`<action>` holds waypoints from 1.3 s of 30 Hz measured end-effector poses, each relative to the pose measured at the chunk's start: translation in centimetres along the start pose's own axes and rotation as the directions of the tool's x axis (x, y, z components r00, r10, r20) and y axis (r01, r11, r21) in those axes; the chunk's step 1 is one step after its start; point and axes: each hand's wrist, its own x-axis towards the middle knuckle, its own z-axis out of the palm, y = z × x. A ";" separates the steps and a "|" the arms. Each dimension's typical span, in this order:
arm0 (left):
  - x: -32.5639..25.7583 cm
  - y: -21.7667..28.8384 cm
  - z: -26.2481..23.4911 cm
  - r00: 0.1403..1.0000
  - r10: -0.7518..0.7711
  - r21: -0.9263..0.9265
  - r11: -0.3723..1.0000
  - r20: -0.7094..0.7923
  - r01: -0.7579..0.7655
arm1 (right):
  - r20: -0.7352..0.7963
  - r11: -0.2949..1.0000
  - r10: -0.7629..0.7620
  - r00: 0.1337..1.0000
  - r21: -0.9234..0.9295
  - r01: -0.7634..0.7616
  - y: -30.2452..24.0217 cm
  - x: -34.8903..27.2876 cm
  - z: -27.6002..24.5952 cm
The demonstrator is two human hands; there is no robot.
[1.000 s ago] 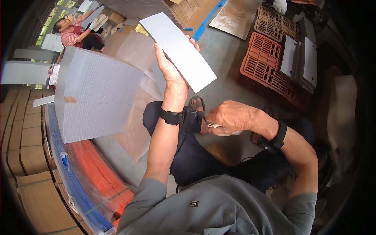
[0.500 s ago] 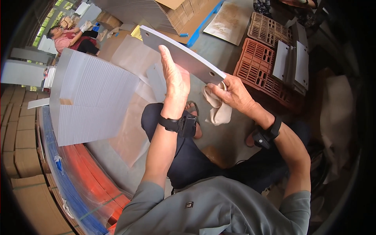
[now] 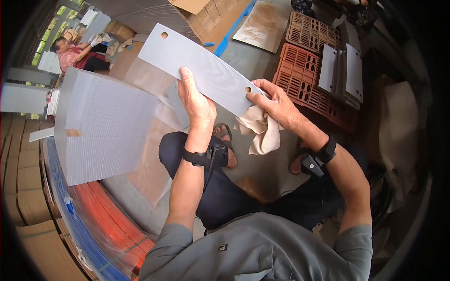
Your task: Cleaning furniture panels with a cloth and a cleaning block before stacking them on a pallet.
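Note:
A pale grey board [image 3: 201,68] with a round hole near each end is held up in front of me, its broad face turned toward me. My left hand [image 3: 197,100] grips its lower edge near the middle, thumb over the face and the other fingers behind. At the right end, my right hand [image 3: 276,105] pinches the board close to one hole. A crumpled cream cloth [image 3: 262,133] hangs from that same hand, below the board's end.
To my left stands a big stack of similar grey boards [image 3: 108,126]. Orange and tan plastic crates [image 3: 295,70] lie at the right, with several white boards [image 3: 351,75] on them. Cartons [image 3: 28,173] line the far left. Another person [image 3: 77,56] sits at the back left.
The board has tilted from nearly edge-on so that its broad face shows. Both hands have shifted slightly left with it, and more of the cloth shows.

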 end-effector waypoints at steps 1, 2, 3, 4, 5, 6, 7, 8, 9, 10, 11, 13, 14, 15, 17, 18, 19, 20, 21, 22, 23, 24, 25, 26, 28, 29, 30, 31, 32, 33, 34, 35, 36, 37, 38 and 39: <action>-0.1 0.2 0.0 1.000 0.031 0.011 0.999 0.004 -0.031 | -0.002 1.000 0.002 1.000 0.002 -0.002 -0.2 -0.1 0.0; -0.2 0.3 0.0 0.998 0.061 0.023 0.998 0.009 -0.062 | 0.019 1.000 0.003 1.000 -0.025 -0.002 -0.4 -0.1 0.0; -0.3 0.5 0.0 0.998 0.058 0.024 0.998 0.010 -0.058 | 0.040 0.999 0.004 0.999 -0.051 -0.002 -0.4 -0.2 0.0; -0.3 0.6 0.0 0.996 0.082 0.039 0.996 0.026 -0.082 | 0.055 0.997 -0.012 0.998 -0.075 0.016 -0.3 -0.1 -0.2; -0.4 0.8 0.0 0.994 0.105 0.054 0.993 0.043 -0.107 | 0.052 0.997 -0.011 0.999 -0.074 0.015 -0.2 -0.1 -0.3; -0.4 1.0 -0.1 0.994 0.102 0.053 0.993 0.045 -0.104 | 0.052 0.993 -0.021 0.998 -0.111 0.027 -0.2 -0.2 -0.3; -0.4 1.2 -0.3 0.992 0.107 0.062 0.992 0.066 -0.111 | 0.054 0.988 -0.032 0.998 -0.149 0.039 -0.3 -0.3 -0.2; -0.4 1.3 -0.3 0.990 0.112 0.071 0.990 0.087 -0.119 | 0.052 0.988 -0.031 0.998 -0.148 0.038 -0.6 -0.4 -0.3; -0.5 1.4 -0.2 0.990 0.110 0.070 0.991 0.088 -0.117 | 0.050 0.978 -0.039 0.998 -0.202 0.048 -0.9 -0.6 -0.4; -0.7 1.5 -0.1 0.987 0.117 0.083 0.988 0.111 -0.127 | 0.048 0.965 -0.047 0.998 -0.254 0.057 -1.1 -0.7 -0.4; -0.7 1.5 -0.1 0.983 0.124 0.095 0.986 0.134 -0.137 | 0.045 0.966 -0.045 0.998 -0.253 0.055 -1.2 -0.8 -0.5; -0.6 1.3 -0.6 0.977 0.136 0.135 0.978 0.162 -0.158 | 0.060 0.951 -0.041 0.997 -0.303 0.058 -1.2 -0.9 -0.7; -0.6 1.2 -0.7 0.970 0.150 0.173 0.968 0.189 -0.183 | 0.058 0.952 -0.040 0.998 -0.301 0.055 -1.2 -0.9 -0.7; -0.7 1.1 -0.8 0.971 0.147 0.175 0.968 0.191 -0.180 | 0.066 0.951 -0.030 0.997 -0.306 0.049 -1.2 -1.0 -0.7; -0.9 1.1 -0.8 0.967 0.133 0.237 0.954 0.218 -0.185 | 0.074 0.950 -0.022 0.997 -0.310 0.044 -1.1 -0.8 -0.9; -0.8 1.0 -0.7 0.967 0.132 0.237 0.954 0.219 -0.184 | 0.073 0.949 -0.010 0.997 -0.314 0.032 -0.8 -0.7 -1.0; -0.8 0.9 -0.8 0.961 0.149 0.241 0.948 0.234 -0.206 | 0.073 0.948 0.003 0.997 -0.318 0.021 -0.7 -0.7 -0.9; -0.8 0.8 -0.9 0.954 0.167 0.245 0.942 0.249 -0.228 | 0.074 0.948 0.003 0.997 -0.317 0.021 -0.7 -0.7 -0.9; -0.8 0.7 -0.9 0.954 0.167 0.246 0.942 0.249 -0.229 | 0.073 0.946 0.023 0.997 -0.324 0.002 -0.8 -0.7 -0.9; -0.9 0.6 -0.9 0.954 0.163 0.259 0.938 0.252 -0.229 | 0.072 0.944 0.043 0.996 -0.330 -0.017 -0.9 -0.8 -0.8; -0.9 0.5 -0.9 0.954 0.160 0.272 0.934 0.255 -0.230 | 0.072 0.944 0.043 0.996 -0.329 -0.017 -1.0 -0.9 -0.7; -1.1 0.5 -0.8 0.954 0.159 0.273 0.934 0.255 -0.229 | 0.052 0.937 0.054 0.997 -0.347 -0.032 -1.2 -1.0 -0.5; -1.3 0.4 -0.5 0.949 0.181 0.299 0.919 0.257 -0.256 | 0.031 0.930 0.063 0.998 -0.365 -0.048 -1.3 -1.1 -0.5; -1.4 0.4 -0.4 0.945 0.202 0.325 0.903 0.259 -0.282 | 0.031 0.930 0.064 0.997 -0.364 -0.048 -1.4 -1.1 -0.4; -1.7 0.7 -0.1 0.939 0.203 0.350 0.889 0.276 -0.295 | 0.021 0.904 0.098 0.995 -0.420 -0.081 -1.5 -1.1 -0.4; -1.8 0.7 -0.1 0.934 0.206 0.373 0.875 0.293 -0.310 | 0.021 0.904 0.099 0.995 -0.419 -0.081 -1.4 -1.1 -0.4; -1.7 0.6 -0.4 0.934 0.204 0.374 0.875 0.292 -0.308 | 0.025 0.903 0.080 0.997 -0.425 -0.062 -1.1 -1.1 -0.5; -1.5 0.4 -0.7 0.940 0.170 0.366 0.889 0.295 -0.276 | 0.025 0.901 0.059 0.998 -0.433 -0.042 -0.9 -1.1 -0.6; -1.4 0.2 -0.9 0.945 0.135 0.359 0.902 0.298 -0.242 | 0.023 0.900 0.059 0.998 -0.433 -0.044 -0.6 -1.0 -0.7; -1.3 -0.1 -1.0 0.945 0.133 0.356 0.903 0.299 -0.240 | 0.008 0.892 0.042 0.999 -0.451 -0.033 -0.2 -0.9 -0.8; -1.4 0.0 -1.0 0.946 0.132 0.373 0.896 0.297 -0.242 | 0.001 0.885 0.020 1.000 -0.465 -0.017 -0.2 -0.9 -0.6; -1.4 0.2 -1.0 0.947 0.131 0.390 0.888 0.295 -0.244 | 0.004 0.886 0.017 1.000 -0.463 -0.013 -0.4 -0.9 -0.5; -1.4 0.3 -1.1 0.946 0.133 0.392 0.886 0.297 -0.248 | 0.011 0.884 0.067 0.998 -0.463 -0.054 -0.7 -0.9 -0.4; -1.4 0.2 -1.1 0.944 0.126 0.403 0.881 0.304 -0.248 | 0.016 0.880 0.121 0.992 -0.465 -0.100 -1.1 -0.9 -0.4; -1.3 0.2 -1.1 0.942 0.120 0.414 0.876 0.312 -0.249 | 0.016 0.880 0.121 0.993 -0.465 -0.099 -1.4 -0.9 -0.4; -1.3 0.3 -1.1 0.942 0.122 0.415 0.875 0.313 -0.251 | 0.016 0.877 0.139 0.990 -0.467 -0.116 -1.7 -0.9 -0.4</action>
